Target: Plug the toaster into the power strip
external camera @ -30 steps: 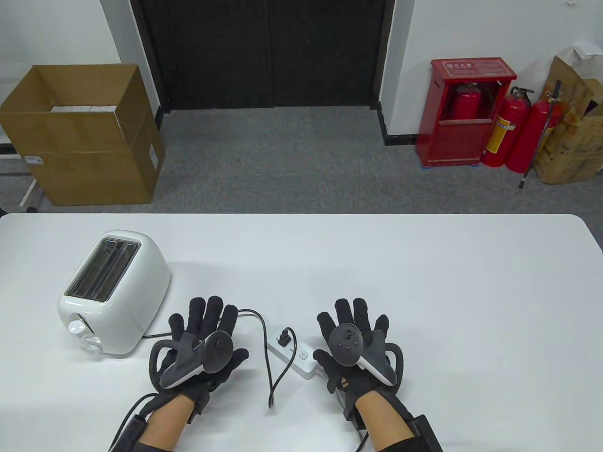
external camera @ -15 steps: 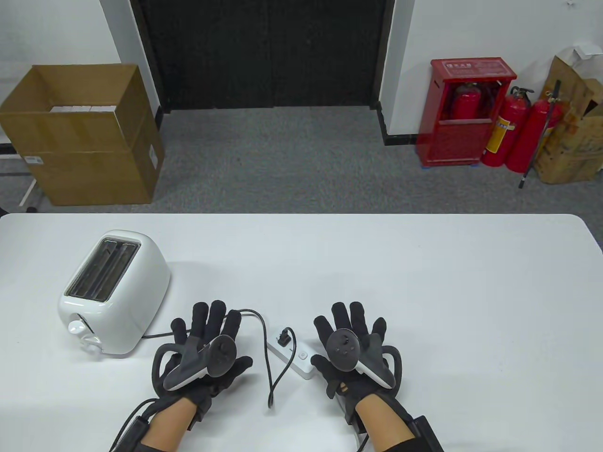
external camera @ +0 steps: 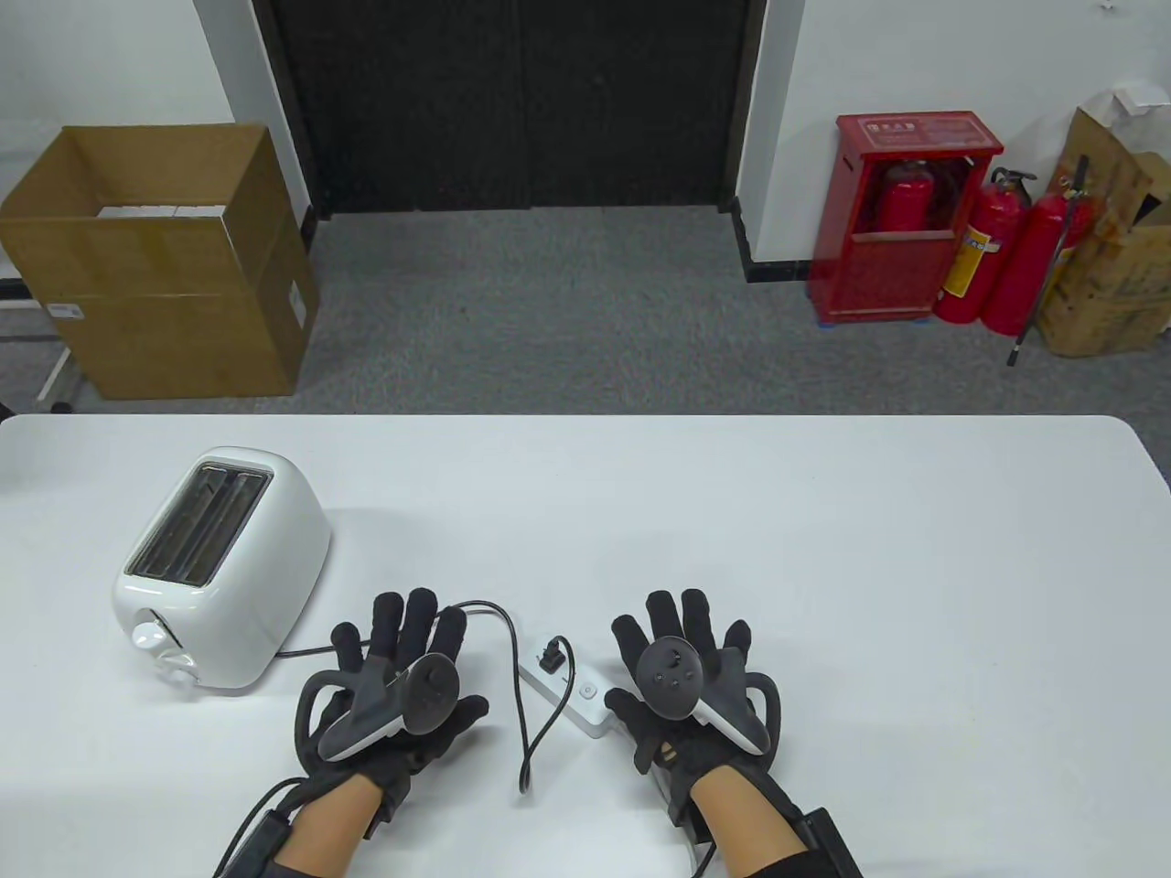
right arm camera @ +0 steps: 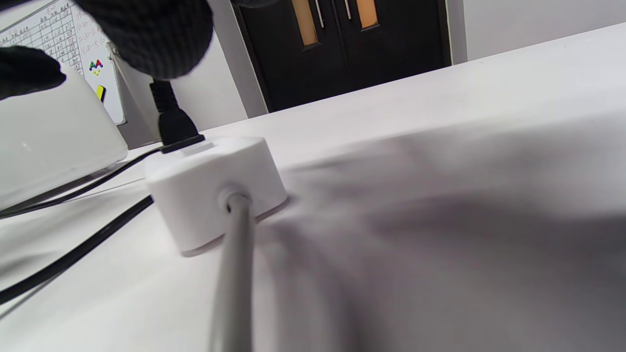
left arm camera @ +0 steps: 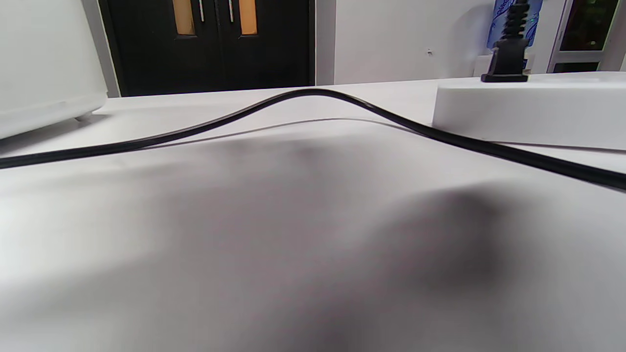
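Note:
A white toaster [external camera: 220,567] stands at the table's left. Its black cord [external camera: 521,695] loops across the table to a black plug [external camera: 551,657] that sits in the white power strip [external camera: 572,695]. The plug also shows seated in the strip in the left wrist view [left arm camera: 506,54] and in the right wrist view [right arm camera: 173,124]. My left hand [external camera: 402,668] lies flat on the table with fingers spread, left of the strip, holding nothing. My right hand [external camera: 682,658] lies flat with fingers spread just right of the strip, holding nothing.
The white table [external camera: 823,549] stretches far to the right and back. The strip's grey cable [right arm camera: 234,274] runs from its near end toward me. A cardboard box [external camera: 165,265] and red fire extinguishers [external camera: 997,256] stand on the floor beyond the table.
Both hands drifted a little toward each other and toward me over the first half second, then stayed still. The plug, cord and toaster have not moved.

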`<state>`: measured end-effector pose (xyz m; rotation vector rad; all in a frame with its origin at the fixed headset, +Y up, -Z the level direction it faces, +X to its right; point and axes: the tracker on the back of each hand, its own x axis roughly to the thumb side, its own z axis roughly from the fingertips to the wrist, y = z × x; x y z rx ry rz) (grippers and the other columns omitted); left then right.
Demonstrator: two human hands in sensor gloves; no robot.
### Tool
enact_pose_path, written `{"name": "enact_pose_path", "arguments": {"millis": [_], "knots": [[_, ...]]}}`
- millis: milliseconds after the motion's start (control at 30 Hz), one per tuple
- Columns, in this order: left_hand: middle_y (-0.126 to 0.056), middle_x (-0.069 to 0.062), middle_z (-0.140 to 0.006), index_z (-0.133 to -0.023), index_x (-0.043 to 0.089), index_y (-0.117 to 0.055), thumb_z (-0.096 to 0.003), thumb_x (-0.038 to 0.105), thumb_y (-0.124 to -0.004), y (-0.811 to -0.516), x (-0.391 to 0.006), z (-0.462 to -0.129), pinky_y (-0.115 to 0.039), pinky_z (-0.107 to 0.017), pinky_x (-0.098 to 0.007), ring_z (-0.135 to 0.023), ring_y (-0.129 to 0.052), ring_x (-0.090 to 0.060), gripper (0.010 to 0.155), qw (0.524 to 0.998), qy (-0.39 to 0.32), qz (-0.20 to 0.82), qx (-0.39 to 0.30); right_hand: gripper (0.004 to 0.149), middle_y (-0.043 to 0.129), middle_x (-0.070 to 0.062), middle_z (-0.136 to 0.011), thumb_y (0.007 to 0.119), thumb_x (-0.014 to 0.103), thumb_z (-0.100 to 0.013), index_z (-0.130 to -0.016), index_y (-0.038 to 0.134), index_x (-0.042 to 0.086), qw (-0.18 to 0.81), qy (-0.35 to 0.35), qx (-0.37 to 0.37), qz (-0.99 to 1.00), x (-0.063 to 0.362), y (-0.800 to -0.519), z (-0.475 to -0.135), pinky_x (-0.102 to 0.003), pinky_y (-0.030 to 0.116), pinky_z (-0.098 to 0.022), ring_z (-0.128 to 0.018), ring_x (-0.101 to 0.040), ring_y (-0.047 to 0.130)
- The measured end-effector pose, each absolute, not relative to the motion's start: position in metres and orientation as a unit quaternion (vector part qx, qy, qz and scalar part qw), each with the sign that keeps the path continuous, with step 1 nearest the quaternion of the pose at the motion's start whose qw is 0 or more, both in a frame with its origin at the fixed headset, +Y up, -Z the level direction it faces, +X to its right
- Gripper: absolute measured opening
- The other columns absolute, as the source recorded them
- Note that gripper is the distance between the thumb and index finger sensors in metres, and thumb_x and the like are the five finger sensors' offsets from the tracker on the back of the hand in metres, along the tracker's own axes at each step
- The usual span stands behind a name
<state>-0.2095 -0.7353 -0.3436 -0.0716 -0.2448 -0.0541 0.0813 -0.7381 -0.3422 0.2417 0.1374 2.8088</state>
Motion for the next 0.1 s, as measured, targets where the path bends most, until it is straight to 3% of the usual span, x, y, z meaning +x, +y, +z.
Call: {"name": "enact_pose_path", "arguments": {"millis": [100], "knots": [[-0.006, -0.009, -0.121, -0.111, 0.032, -0.009, -0.0418, 0.074, -0.054, -0.7345, -0.2096, -0.3429, -0.015, -0.063, -0.076, -0.11, -0.006, -0.044, 0.092, 0.992, -0.121, -0.029, -0.037, 0.076, 0.017, -0.001, -0.12, 0.071, 0.056, -0.042, -0.107, 0.036, 0.039, 0.159, 0.049, 0.083, 0.983, 0.0811, -0.7383, -0.342, -0.073, 0.005, -0.061, -0.101, -0.033, -0.006]]}}
